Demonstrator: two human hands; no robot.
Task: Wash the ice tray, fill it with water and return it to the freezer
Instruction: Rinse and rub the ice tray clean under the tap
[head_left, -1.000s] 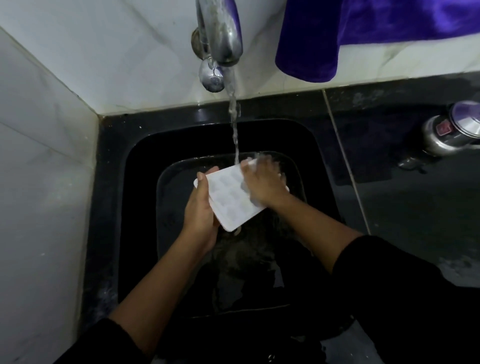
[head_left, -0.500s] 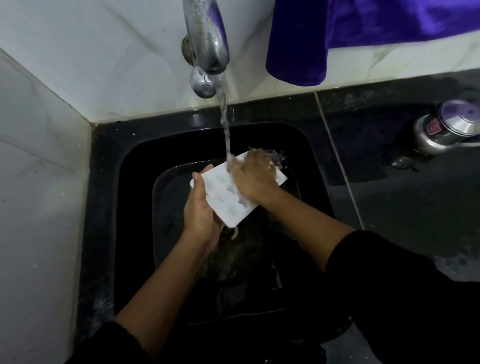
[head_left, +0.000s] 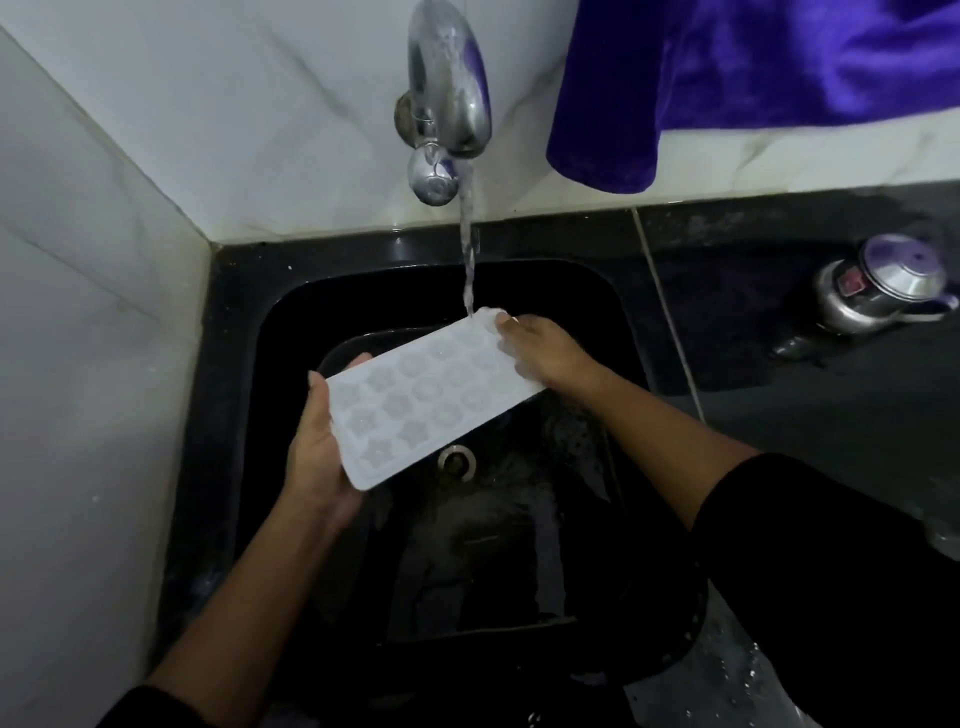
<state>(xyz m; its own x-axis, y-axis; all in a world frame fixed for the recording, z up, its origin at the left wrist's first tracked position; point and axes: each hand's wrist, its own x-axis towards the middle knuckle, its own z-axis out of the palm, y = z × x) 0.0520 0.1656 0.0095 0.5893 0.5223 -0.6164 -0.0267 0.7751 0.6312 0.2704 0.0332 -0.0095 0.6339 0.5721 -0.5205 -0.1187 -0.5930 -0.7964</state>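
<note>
Both grips closed on white star-moulded ice tray (head_left: 426, 397): left hand (head_left: 317, 452), right hand (head_left: 545, 351); tap stream (head_left: 467, 249) hits it.

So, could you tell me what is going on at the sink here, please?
A person is rinsing a white ice tray over a black sink. The left hand grips the tray's near end and the right hand holds the far end, where water from the running tap lands. The tray is tilted, cavities up. A purple cloth hangs on the wall, and a steel kettle sits on the counter.
</note>
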